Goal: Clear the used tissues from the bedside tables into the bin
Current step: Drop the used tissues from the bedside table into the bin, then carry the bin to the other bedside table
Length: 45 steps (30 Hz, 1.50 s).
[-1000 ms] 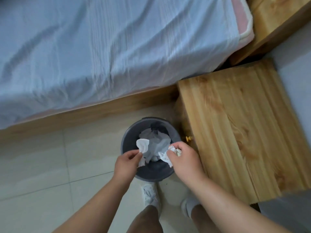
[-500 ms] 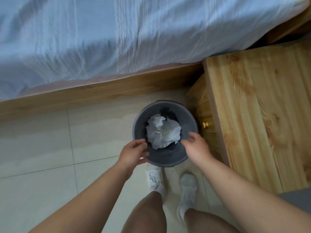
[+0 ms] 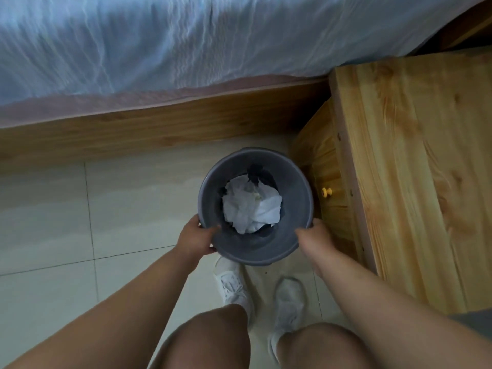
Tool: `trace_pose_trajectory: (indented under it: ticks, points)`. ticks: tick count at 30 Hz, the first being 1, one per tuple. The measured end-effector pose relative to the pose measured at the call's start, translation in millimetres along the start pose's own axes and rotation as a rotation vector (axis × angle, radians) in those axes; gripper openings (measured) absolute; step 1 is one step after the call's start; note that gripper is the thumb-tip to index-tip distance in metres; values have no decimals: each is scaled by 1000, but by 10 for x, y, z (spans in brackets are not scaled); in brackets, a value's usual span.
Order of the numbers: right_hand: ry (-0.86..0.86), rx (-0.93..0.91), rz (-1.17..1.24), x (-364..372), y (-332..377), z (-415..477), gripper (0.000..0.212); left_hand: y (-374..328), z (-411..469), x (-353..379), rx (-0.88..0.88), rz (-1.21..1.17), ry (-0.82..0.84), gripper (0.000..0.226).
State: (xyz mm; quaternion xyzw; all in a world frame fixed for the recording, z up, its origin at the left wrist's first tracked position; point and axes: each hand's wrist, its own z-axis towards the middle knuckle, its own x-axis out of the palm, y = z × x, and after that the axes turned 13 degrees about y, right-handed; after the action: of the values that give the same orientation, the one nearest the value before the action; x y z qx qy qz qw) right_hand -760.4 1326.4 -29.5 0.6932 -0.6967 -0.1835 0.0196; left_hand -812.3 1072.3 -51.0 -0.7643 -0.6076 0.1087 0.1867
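From my remote view the bed [image 3: 159,43] is cut off at the top and left edges and its sheet is streaked with blur, so I can make out no detail in the fabric. The wooden bedside table runs off the right edge; only part of its tabletop [image 3: 415,169] shows, plus a slice of its front with one small yellow knob [image 3: 326,192]. A grey patch at the lower right corner is too cropped for me to identify.

One round grey bin [image 3: 255,206] stands on the tiled floor [image 3: 53,222], just beside the table's front and near the bed's wooden side rail [image 3: 146,129]. Inside it lie the crumpled white tissues [image 3: 251,206] — bunched into a single mass, so I cannot count them separately — with something dark underneath that I cannot identify.

Two hands are on the bin. The left hand [image 3: 195,239] has its grip closed on the near-left rim, thumb inside the wall and fingers outside. The right hand [image 3: 315,241] grasps the near-right rim the same way, though its fingertips are soft with blur.

Below the bin I count two white shoes [image 3: 231,283] on the floor and two bare knees — both forearms enter from the bottom edge.
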Motion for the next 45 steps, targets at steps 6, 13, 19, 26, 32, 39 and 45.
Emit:
trace_pose_trajectory:
  ticks: [6, 13, 19, 26, 32, 39, 45]
  points:
    - [27, -28, 18, -72, 12, 51, 26, -116, -62, -52, -16, -1, 55, 36]
    - [99, -188, -183, -305, 362, -1089, 23, -277, -1353, -138, -23, -157, -11, 31]
    - [194, -337, -374, -574, 979, -2909, 13, -645, -3304, -190, 48, -339, -62, 32]
    - [274, -504, -561, -182, 1483, -4810, 16, -663, -5326, -722, 162, -569, -138, 36]
    - [381, -587, -797, 918, 1743, -5606, 15, -187, -6168, -1401, 286, -757, -260, 33]
    - [519, -785, -1095, 2401, 2008, -6185, 18, 453, -6839, -2299, 335, -905, -404, 25]
    - [651, -854, -1294, 3495, 2215, -6508, 16, 781, -7178, -3053, 385, -1005, -517, 24]
